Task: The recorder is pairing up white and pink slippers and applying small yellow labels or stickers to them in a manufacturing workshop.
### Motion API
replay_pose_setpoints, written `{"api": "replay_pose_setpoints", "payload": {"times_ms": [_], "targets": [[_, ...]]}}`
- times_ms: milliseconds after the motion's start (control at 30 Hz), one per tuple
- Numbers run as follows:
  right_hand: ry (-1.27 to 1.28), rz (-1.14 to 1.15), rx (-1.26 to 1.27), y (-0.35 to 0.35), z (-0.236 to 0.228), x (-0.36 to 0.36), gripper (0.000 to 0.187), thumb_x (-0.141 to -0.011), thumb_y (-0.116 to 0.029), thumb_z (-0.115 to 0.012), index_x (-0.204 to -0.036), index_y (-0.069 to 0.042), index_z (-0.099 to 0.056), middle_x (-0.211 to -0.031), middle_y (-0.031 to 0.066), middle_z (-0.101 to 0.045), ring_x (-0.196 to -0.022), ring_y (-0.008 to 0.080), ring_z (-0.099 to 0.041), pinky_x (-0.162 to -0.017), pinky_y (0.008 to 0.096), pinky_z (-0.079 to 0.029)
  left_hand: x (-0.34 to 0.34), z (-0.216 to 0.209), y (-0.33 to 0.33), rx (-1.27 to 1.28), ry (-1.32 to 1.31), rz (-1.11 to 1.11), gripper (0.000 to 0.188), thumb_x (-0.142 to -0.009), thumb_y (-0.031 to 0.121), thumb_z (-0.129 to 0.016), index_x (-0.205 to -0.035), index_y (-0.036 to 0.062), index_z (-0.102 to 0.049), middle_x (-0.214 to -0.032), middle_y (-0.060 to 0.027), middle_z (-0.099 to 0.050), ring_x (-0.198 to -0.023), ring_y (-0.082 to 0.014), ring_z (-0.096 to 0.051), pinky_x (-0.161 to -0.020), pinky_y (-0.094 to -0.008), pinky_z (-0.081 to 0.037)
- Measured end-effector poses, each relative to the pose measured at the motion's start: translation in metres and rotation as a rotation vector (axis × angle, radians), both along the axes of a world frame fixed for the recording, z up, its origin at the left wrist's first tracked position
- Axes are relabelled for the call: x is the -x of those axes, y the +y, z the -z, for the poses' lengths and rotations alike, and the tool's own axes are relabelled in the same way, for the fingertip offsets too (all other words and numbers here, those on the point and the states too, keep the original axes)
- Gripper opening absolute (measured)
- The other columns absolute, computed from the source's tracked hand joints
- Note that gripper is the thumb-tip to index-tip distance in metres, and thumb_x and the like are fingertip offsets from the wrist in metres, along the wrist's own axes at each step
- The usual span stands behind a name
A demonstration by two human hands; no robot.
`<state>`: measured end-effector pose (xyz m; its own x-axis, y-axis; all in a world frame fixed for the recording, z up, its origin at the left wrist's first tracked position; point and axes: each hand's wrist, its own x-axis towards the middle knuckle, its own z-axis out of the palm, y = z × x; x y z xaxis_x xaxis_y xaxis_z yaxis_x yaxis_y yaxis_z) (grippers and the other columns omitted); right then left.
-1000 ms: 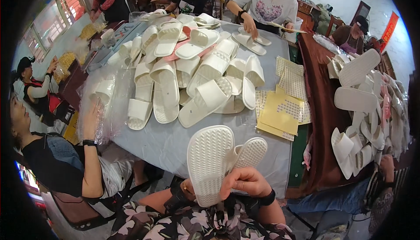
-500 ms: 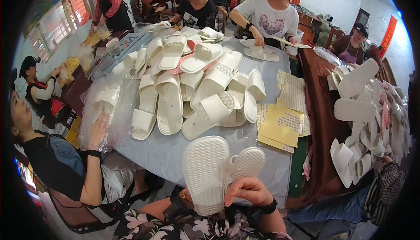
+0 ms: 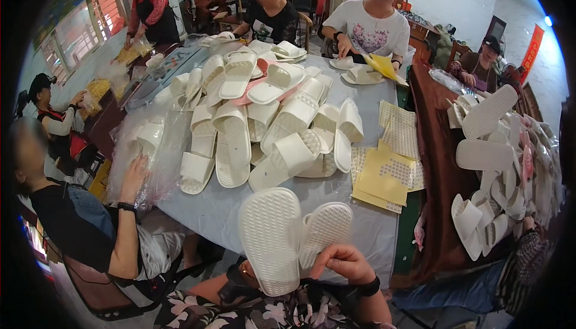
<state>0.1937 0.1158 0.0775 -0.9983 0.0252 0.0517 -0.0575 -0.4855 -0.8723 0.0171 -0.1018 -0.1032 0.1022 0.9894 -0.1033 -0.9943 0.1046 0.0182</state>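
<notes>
Two white slippers are held upright over the near table edge, textured faces toward me. The larger-looking slipper (image 3: 271, 239) stands at the left, and the other slipper (image 3: 326, 233) is right beside it, partly behind. My left hand (image 3: 248, 273) is at the lower left of the first slipper, which hides most of its fingers. My right hand (image 3: 348, 264) is closed in a pinch at the lower edge of the second slipper. Beyond them lies a heap of white slippers (image 3: 231, 140), with some pink ones among them.
Yellow sticker sheets (image 3: 381, 176) lie on the grey-covered table (image 3: 222, 227) at the right. More slippers (image 3: 486, 155) are piled on a brown-covered surface. A co-worker's hand (image 3: 137, 176) rests on clear plastic bags (image 3: 141, 149) at the left. Several other people sit or stand around.
Both held slippers have shifted slightly left, and the right one now shows more of its face. Across the table, a person in a white shirt has raised a yellow sheet.
</notes>
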Motion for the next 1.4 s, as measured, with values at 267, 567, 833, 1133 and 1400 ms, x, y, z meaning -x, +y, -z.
{"api": "replay_pose_setpoints", "payload": {"times_ms": [267,567,833,1133,1400], "targets": [[0.055,-0.087,0.079,-0.002,-0.003,0.009,0.014,-0.096,-0.002,-0.050,-0.104,0.003,-0.060,-0.096,0.0133,-0.068,-0.093,0.0222,-0.065,-0.087,0.0338,-0.050,-0.022,-0.071,0.021,-0.096,0.174,0.006,0.050,-0.098,0.032,-0.048,-0.136,-0.0001,-0.045,-0.127,-0.0157,-0.059,-0.111,-0.0257,-0.061,-0.096,-0.0385,-0.051],[0.039,-0.092,0.116,0.000,-0.007,0.011,0.015,-0.096,-0.001,-0.049,-0.105,0.004,-0.059,-0.098,0.0135,-0.068,-0.093,0.0218,-0.065,-0.087,0.0333,-0.049,-0.025,-0.079,0.031,-0.185,0.202,0.003,0.047,-0.094,0.019,-0.057,-0.136,0.0007,-0.046,-0.129,-0.0150,-0.058,-0.115,-0.0245,-0.059,-0.097,-0.0359,-0.049],[0.008,0.020,0.104,0.004,0.011,0.001,0.013,-0.094,-0.003,-0.052,-0.100,0.005,-0.061,-0.094,0.0142,-0.068,-0.089,0.0222,-0.065,-0.084,0.0336,-0.050,-0.002,-0.097,0.014,0.266,-0.650,0.217,0.054,-0.095,0.031,-0.056,-0.138,0.0008,-0.043,-0.130,-0.0145,-0.057,-0.113,-0.0241,-0.060,-0.098,-0.0357,-0.050],[-0.006,-0.031,0.087,-0.002,0.001,0.013,0.011,-0.092,-0.001,-0.053,-0.098,0.005,-0.061,-0.091,0.0158,-0.068,-0.085,0.0244,-0.067,-0.081,0.0357,-0.052,-0.022,-0.106,0.038,-0.103,0.032,0.016,0.046,-0.092,0.020,-0.061,-0.132,-0.0007,-0.049,-0.119,-0.0148,-0.063,-0.104,-0.0225,-0.064,-0.091,-0.0349,-0.053],[-0.015,0.024,0.090,-0.002,-0.001,0.012,0.011,-0.092,-0.003,-0.054,-0.096,0.005,-0.061,-0.091,0.0161,-0.068,-0.087,0.0252,-0.066,-0.082,0.0357,-0.052,-0.021,-0.069,0.019,0.249,0.569,0.069,0.066,-0.091,0.043,-0.058,-0.138,-0.0003,-0.042,-0.129,-0.0163,-0.057,-0.105,-0.0257,-0.063,-0.093,-0.0363,-0.053]]}}
